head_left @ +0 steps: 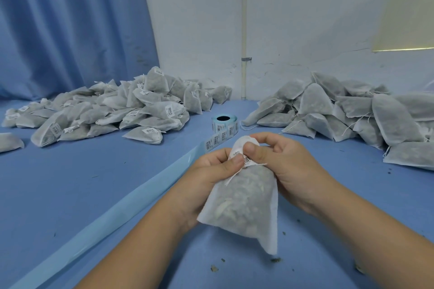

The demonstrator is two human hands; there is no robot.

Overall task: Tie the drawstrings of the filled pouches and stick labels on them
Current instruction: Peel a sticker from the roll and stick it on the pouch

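My left hand (209, 171) and right hand (284, 162) grip pouch (244, 204) at the neck, thumbs pressing label (236, 153) on; string (231, 179) looks tied, unsure. Label roll (223, 122) at 12 o'clock, labelled pile (131, 105) at 10.

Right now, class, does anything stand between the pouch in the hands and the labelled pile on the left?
Nothing upright. The left hand and right hand hold the pouch; between it and the labelled pile lies only a flat pale backing strip from the label roll, on the blue table.
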